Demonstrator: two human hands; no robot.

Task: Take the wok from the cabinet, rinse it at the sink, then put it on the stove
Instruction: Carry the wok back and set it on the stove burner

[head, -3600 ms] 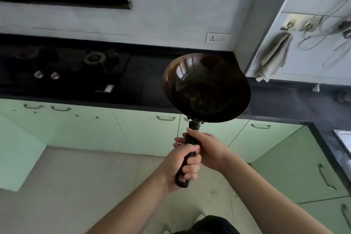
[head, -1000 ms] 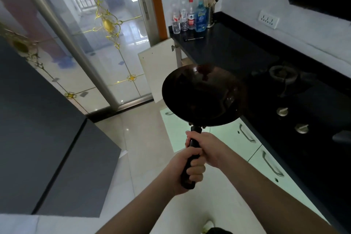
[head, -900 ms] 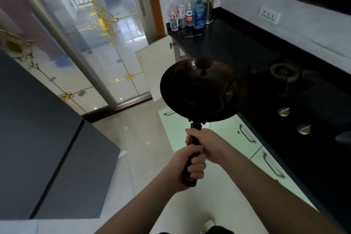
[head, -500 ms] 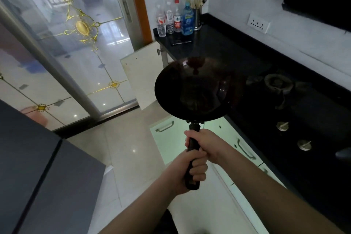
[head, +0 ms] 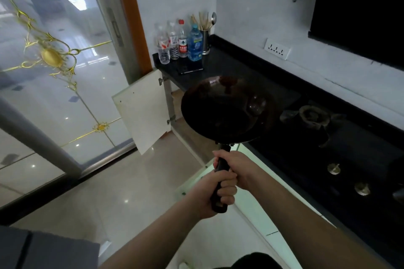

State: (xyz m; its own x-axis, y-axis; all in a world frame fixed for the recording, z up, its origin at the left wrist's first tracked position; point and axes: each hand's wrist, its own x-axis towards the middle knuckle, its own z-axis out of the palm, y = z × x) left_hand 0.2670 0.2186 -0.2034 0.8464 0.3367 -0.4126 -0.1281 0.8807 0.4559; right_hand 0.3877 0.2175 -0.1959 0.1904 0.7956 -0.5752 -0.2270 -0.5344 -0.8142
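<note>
The dark round wok hangs in the air in front of me, its bowl over the front edge of the black counter. Both hands grip its black handle. My left hand wraps the lower end, and my right hand curls round the handle just above it. The stove is set into the counter to the right of the wok, with a burner and two round knobs. The sink is out of sight.
A white cabinet door stands open below the counter's far end. Several bottles and a utensil holder stand in the far corner. A glass sliding door fills the left. Pale green drawers run below the counter.
The view has swung a little to the right and nearer the counter. The wok has stayed level in both hands, and now sits closer to the stove burner.
</note>
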